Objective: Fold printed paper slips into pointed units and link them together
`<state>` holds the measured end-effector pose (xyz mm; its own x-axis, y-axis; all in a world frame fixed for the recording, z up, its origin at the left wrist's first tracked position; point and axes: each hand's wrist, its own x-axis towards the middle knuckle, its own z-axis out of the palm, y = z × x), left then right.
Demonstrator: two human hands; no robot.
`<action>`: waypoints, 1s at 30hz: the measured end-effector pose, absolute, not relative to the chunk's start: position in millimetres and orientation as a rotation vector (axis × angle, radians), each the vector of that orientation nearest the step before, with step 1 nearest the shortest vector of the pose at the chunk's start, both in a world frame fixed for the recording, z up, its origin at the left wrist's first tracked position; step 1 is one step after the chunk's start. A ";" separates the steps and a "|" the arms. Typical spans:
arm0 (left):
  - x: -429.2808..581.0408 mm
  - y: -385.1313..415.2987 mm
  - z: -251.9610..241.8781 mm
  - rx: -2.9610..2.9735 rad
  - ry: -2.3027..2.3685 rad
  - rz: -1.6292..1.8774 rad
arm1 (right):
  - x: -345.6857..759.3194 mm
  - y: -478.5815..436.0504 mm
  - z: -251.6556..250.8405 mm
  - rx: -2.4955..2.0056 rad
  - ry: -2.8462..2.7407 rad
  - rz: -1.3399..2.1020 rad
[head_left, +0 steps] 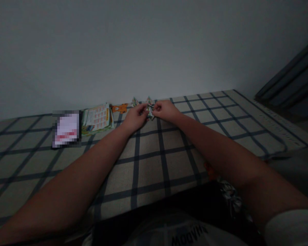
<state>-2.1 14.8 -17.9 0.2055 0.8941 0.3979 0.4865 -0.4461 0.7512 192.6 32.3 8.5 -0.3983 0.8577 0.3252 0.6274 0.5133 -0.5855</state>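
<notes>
Both my arms reach far forward over a checked cloth (pixel 149 164). My left hand (pixel 136 117) and my right hand (pixel 166 111) meet near the wall and pinch a small folded paper piece (pixel 150 112) between their fingertips. Both hands are closed on it. Two similar small folded paper figures stand just behind, one (pixel 135 101) to the left and one (pixel 149 99) right above the held piece. The room is dim, so details of the paper are hard to read.
A stack of printed leaflets (pixel 97 119) lies left of my hands, with a blurred-out card (pixel 66 129) beside it. A small orange paper shape (pixel 119 108) lies by the wall. A dark curtain or frame (pixel 292 82) stands at the right.
</notes>
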 end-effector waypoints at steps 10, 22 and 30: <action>1.5 11.9 -13.9 1.927 1.216 1.132 | 192.8 36.6 3.6 -1.177 -2.105 0.588; -2.5 7.4 -12.1 1.951 1.376 1.146 | 196.0 34.6 0.2 -1.106 -2.064 0.767; -2.7 5.9 -13.0 1.959 1.345 1.150 | 199.5 30.3 8.0 -1.115 -2.139 0.762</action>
<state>-2.7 5.9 -13.0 0.1568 0.9191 0.3616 0.4998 -0.3896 0.7736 199.5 30.3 8.0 -0.4653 0.8508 0.2443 0.5045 0.4816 -0.7166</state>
